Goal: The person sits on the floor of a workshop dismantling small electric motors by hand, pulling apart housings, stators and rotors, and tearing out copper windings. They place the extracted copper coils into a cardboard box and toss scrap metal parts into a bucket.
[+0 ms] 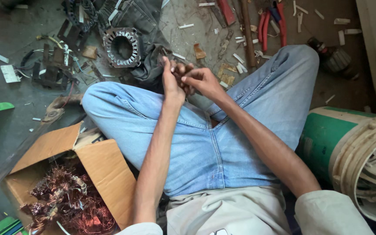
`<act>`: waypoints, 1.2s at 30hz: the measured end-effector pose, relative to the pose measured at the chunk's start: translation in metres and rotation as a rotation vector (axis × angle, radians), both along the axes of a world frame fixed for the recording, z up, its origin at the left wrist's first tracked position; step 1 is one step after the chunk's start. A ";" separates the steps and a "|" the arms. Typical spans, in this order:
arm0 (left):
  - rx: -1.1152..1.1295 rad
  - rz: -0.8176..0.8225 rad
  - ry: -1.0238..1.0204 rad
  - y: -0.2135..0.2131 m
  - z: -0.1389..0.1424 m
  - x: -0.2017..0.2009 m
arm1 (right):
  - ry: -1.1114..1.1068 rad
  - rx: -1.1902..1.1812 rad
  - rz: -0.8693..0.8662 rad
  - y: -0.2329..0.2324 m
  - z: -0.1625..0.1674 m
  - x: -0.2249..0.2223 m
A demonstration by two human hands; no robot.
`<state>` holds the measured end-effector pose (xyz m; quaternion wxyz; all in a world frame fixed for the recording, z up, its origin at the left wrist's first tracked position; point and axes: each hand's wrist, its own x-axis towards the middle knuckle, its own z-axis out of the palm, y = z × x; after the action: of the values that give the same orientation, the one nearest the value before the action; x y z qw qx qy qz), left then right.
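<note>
Copper-brown and small, a dark bundle of what looks like wire (183, 74) sits pinched between both hands just past the knees; its exact make cannot be told. Left hand (170, 78) is upright, fingers curled closed around the near side of the bundle. Right hand (201, 80) meets it from the other side, fingertips closed on the same piece. Beneath the forearms lie crossed legs in faded blue denim jeans (205, 148). Beyond the hands, on a gritty concrete floor (5, 117), rests a ring-shaped steel motor stator (121, 47) with toothed inner slots, on grey cloth. Red-handled pliers (271, 24) lie further right among white insulation slivers. Lower left, an open corrugated cardboard box (101, 169) holds tangled, shiny copper windings (68, 200). At right lies a green and cream cylindrical drum (327, 139).
</note>
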<state>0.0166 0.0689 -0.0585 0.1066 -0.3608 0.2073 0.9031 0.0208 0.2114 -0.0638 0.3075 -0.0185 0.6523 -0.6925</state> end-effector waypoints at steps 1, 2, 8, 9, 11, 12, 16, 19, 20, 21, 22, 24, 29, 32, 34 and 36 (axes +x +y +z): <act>0.014 0.048 0.048 0.002 0.000 0.000 | -0.024 0.035 0.011 0.000 0.000 0.000; 0.028 0.093 0.096 0.003 0.000 -0.001 | -0.049 0.070 0.019 0.001 0.002 0.000; -0.248 0.141 0.191 -0.018 0.001 -0.010 | -0.105 0.041 0.080 0.013 0.024 -0.014; -0.292 0.144 0.209 -0.025 0.004 -0.013 | -0.121 0.031 0.047 0.015 0.028 -0.020; -0.385 0.153 0.243 -0.036 0.011 -0.016 | -0.014 0.188 -0.232 0.018 0.032 -0.036; -0.397 0.166 0.243 -0.038 0.014 -0.019 | 0.049 0.265 -0.366 0.018 0.033 -0.045; -0.403 0.159 0.193 -0.041 0.020 -0.022 | 0.880 0.655 -0.270 0.016 0.031 -0.066; -0.357 0.144 0.150 -0.048 0.017 -0.026 | 0.761 0.768 -0.222 0.010 0.025 -0.082; -0.343 0.146 0.139 -0.054 0.015 -0.030 | 0.722 0.771 -0.257 0.009 0.025 -0.095; -0.306 0.149 0.153 -0.058 0.014 -0.033 | 0.678 0.773 -0.284 0.009 0.024 -0.105; -0.270 0.153 0.160 -0.061 0.012 -0.035 | 0.772 0.602 -0.314 0.011 0.024 -0.123; -0.228 0.141 0.177 -0.069 0.012 -0.041 | 0.573 0.201 -0.487 0.018 0.028 -0.170; -0.167 0.137 0.150 -0.087 0.015 -0.055 | 0.382 0.087 -0.658 -0.010 0.035 -0.234; -0.140 0.154 0.138 -0.101 0.015 -0.062 | 0.658 0.450 -0.304 -0.070 0.025 -0.215; -0.102 0.157 0.149 -0.108 0.012 -0.065 | 1.007 0.719 -0.220 -0.098 0.019 -0.182; -0.078 0.159 0.137 -0.113 0.008 -0.067 | 0.969 0.743 -0.213 -0.120 0.016 -0.161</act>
<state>-0.0505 -0.0438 -0.0502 0.0060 -0.3173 0.2199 0.9225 -0.1399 0.0909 -0.0477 -0.1084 -0.1574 0.9136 -0.3590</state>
